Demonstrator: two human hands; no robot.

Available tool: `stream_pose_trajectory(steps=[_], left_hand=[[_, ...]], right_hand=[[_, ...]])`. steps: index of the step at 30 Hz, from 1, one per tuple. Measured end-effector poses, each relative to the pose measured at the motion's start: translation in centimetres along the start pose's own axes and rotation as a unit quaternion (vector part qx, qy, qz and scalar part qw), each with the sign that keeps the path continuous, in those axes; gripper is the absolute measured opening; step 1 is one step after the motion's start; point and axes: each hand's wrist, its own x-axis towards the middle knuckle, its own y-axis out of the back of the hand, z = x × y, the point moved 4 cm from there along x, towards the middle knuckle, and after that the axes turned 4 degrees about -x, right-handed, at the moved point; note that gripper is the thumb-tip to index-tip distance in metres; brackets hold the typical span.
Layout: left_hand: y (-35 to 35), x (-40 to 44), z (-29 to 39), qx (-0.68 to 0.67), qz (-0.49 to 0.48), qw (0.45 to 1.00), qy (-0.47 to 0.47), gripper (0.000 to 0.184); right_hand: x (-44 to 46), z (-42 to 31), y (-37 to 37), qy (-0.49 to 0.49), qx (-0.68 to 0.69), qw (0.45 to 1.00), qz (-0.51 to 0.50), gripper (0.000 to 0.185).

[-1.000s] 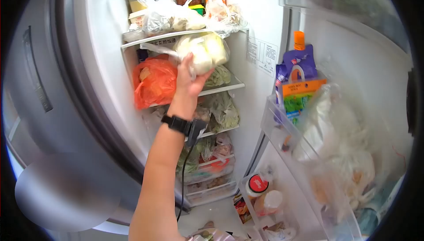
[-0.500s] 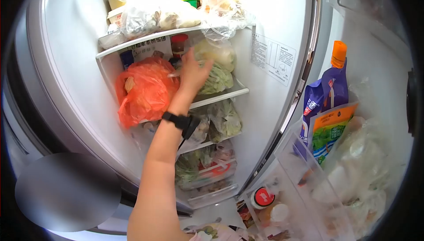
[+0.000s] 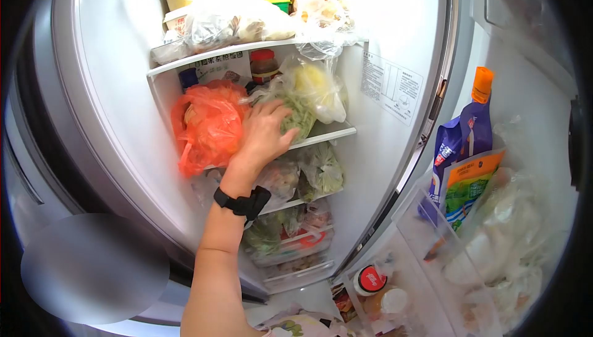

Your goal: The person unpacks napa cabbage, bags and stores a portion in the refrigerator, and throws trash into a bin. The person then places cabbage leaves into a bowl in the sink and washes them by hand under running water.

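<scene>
One hand shows in my head view, the left hand [image 3: 265, 128], back turned up to me, its fingers loosely spread and the thumb held out to the right; a black strap [image 3: 242, 202] circles the wrist. Its fingertips rest against a clear bag of greens [image 3: 296, 117], though I cannot tell how firmly. The right hand is out of my view, so I cannot tell how it is held.

The bag of greens lies on the second shelf [image 3: 327, 137], between a bright red bag [image 3: 213, 124] on the left, just beside my hand, and a bag of pale yellow vegetables [image 3: 318, 90] on the right, which touches it. My hand hides part of the greens; what I can see of their long axis slants from back left toward front right, the near end close to the shelf's white front edge. The pale bag slants the same way, its whitish end low and toward the front.

Behind them I see a red-lidded jar [image 3: 264, 68] standing upright. The top shelf [image 3: 247, 47] is crowded with clear bags. To the right the refrigerator door hangs open, its clear rack [image 3: 401, 210] holding a purple pouch [image 3: 475, 130], orange cap uppermost, with an orange-and-green packet [image 3: 469, 192] in front
</scene>
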Motion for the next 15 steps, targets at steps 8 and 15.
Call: stream_pose_trajectory(steps=[8,15], left_hand=[[-9.4,8.6,0.8,0.077,-0.152,0.979,0.108,0.094],[-9.4,9.5,-1.1,0.046,-0.238,0.962,0.130,0.092]], right_hand=[[-0.3,-0.4,0.3,0.009,0.006,1.000,-0.004,0.071],[-0.6,-0.2,1.3,0.014,0.014,1.000,-0.013,0.068]])
